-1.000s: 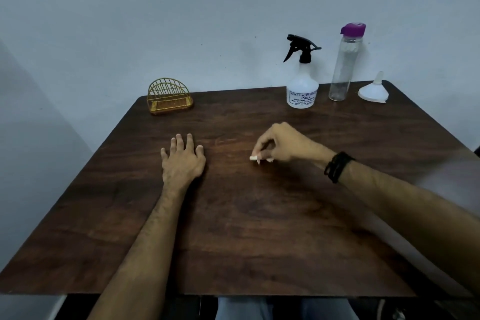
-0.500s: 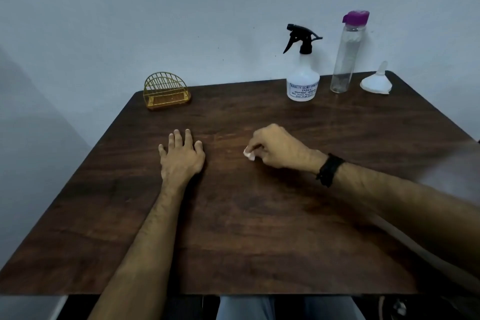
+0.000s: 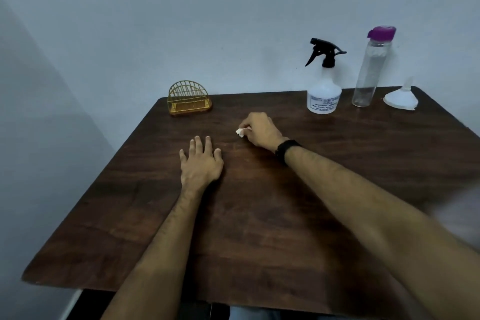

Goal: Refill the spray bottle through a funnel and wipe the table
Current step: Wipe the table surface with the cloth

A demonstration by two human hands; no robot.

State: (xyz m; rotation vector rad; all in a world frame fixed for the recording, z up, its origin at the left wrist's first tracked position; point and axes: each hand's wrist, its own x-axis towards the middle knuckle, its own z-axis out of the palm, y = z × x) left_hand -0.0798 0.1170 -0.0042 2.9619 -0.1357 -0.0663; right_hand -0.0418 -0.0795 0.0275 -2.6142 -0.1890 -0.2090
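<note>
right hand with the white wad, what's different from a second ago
The right hand, gripping the small white wad, has slid across the table to the left and slightly away from the person, closing on the left hand. The left hand stays flat on the wood. Spray bottle, clear bottle, funnel and gold holder stand as before.

Spray bottle (image 3: 324,97), water bottle (image 3: 368,78), funnel (image 3: 401,99) crowd rear-rt edge.

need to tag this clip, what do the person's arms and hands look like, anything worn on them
Both forearms are bare with no sleeves in view, and there are no gloves. The left hand shows no rings or bands. By the right hand, a black band wraps the wrist; whether it is a watch or strap cannot be told.
</note>
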